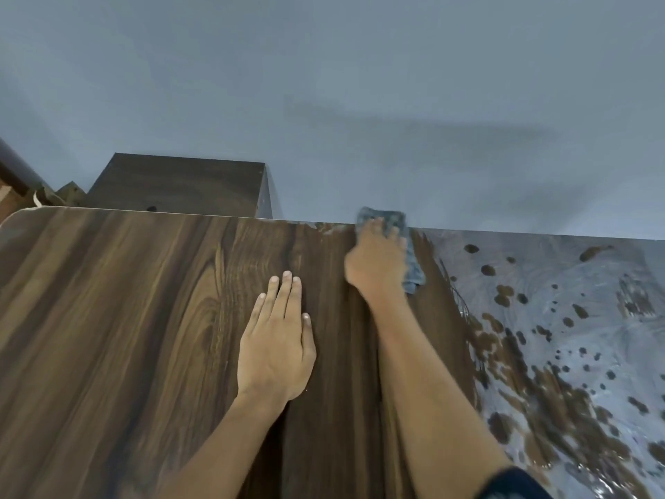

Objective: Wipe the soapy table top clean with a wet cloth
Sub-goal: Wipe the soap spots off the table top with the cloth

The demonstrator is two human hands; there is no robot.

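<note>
Right hand (376, 259) presses a grey wet cloth (399, 239) flat at the table top's (144, 318) far edge; remaining soap film (575, 318) lies just right of it. Left hand (277, 343) rests flat, fingers straight, on clean wood

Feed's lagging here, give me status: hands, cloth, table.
Left hand flat on table. Right hand presses cloth at far edge. Soap remains right. Nothing blocking.

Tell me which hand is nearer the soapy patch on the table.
Right. The right hand presses the cloth at the far edge, right beside the soapy patch. The left hand lies flat on clean wood, farther left.
</note>
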